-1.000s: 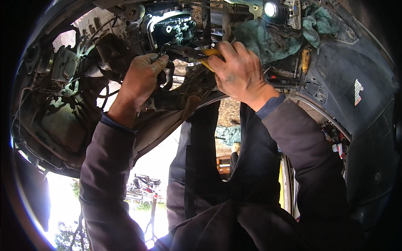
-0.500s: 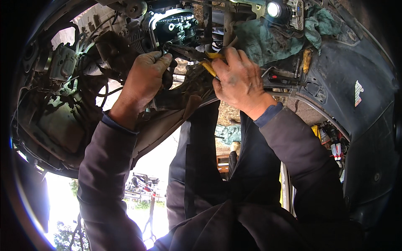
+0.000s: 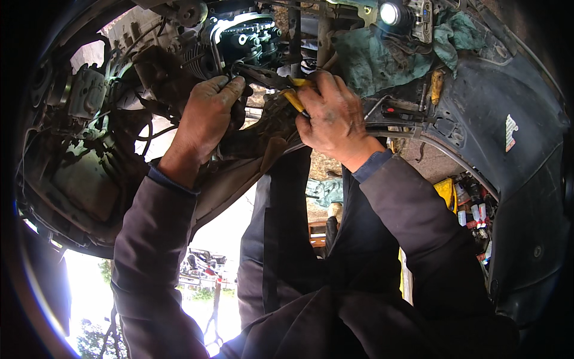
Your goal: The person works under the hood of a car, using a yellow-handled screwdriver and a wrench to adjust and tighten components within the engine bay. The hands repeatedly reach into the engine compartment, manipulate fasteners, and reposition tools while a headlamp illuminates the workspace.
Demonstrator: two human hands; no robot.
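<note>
My right hand [image 3: 335, 116] is closed around the yellow handles of a pair of pliers [image 3: 293, 97]. Their dark jaws point left, toward the fingertips of my left hand [image 3: 205, 115]. That hand is closed in a pinch, thumb against fingers, on something small and dark beside the jaw tips; its kind does not show. Just beyond the fingers is a brightly lit metal engine part [image 3: 248, 40] with round fittings. Whether the jaws grip the small piece cannot be made out.
A lit lamp [image 3: 391, 14] shines at the far side, beside a green rag [image 3: 376, 63]. A yellow-handled tool [image 3: 437, 87] lies near the dark fender [image 3: 478, 119] on the right. Engine parts and hoses [image 3: 89, 96] crowd the left. Assorted tools [image 3: 475, 209] lie lower right.
My right hand and the pliers have shifted slightly to the left. My left hand keeps its pinch in nearly the same place.
</note>
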